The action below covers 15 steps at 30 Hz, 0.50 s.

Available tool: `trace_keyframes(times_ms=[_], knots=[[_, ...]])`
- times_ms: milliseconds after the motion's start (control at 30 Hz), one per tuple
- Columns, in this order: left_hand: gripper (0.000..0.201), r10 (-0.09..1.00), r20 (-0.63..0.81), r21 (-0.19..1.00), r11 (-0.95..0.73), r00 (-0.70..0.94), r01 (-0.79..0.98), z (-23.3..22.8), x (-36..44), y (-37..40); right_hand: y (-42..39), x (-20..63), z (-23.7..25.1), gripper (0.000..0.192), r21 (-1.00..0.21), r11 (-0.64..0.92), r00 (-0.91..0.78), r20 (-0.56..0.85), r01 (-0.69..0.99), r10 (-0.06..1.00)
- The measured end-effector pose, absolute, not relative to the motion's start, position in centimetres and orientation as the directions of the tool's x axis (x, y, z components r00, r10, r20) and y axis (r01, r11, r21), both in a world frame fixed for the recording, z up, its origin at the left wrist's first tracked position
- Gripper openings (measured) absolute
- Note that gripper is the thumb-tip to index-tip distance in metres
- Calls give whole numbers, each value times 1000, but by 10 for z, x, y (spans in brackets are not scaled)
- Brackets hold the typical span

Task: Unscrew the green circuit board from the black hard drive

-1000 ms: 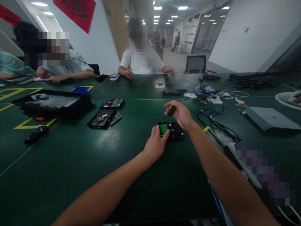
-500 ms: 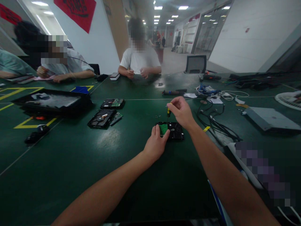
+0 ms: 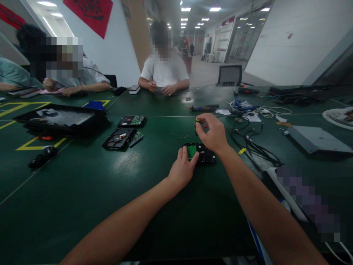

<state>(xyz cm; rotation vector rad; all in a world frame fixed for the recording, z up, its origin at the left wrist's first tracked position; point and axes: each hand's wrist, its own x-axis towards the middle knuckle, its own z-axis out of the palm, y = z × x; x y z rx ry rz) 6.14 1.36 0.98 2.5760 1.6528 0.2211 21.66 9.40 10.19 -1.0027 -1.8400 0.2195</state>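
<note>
A black hard drive (image 3: 205,154) with a green circuit board (image 3: 191,150) facing up lies on the green table (image 3: 116,191) in front of me. My left hand (image 3: 182,170) rests on its near left corner, thumb and fingers on the board's edge. My right hand (image 3: 211,133) hovers just above the drive, fingers pinched around the yellow-and-black handle of a small screwdriver (image 3: 196,127). The screwdriver stands upright with its tip pointing down at the drive's far left part.
Two more opened hard drives (image 3: 119,138) (image 3: 132,121) lie to the left, next to a black tray (image 3: 59,119). A tangle of black cables (image 3: 252,143) and a grey flat box (image 3: 317,138) sit to the right. Other people sit at the far and left sides.
My right hand turned the screwdriver from lying in the palm to upright and lowered it over the drive. My left hand stayed on the drive. The person opposite brought both hands together.
</note>
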Motion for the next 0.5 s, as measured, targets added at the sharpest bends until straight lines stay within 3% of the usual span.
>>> trace_keyframes(times_ms=[233, 500], knots=[[66, 912, 82, 136, -411, 403, 902, 10, 61, 13, 97, 219, 102, 13, -500, 627, -158, 693, 597, 703], [65, 910, 74, 142, -414, 407, 899, 10, 61, 14, 103, 224, 96, 18, -627, 584, -114, 625, 516, 772]])
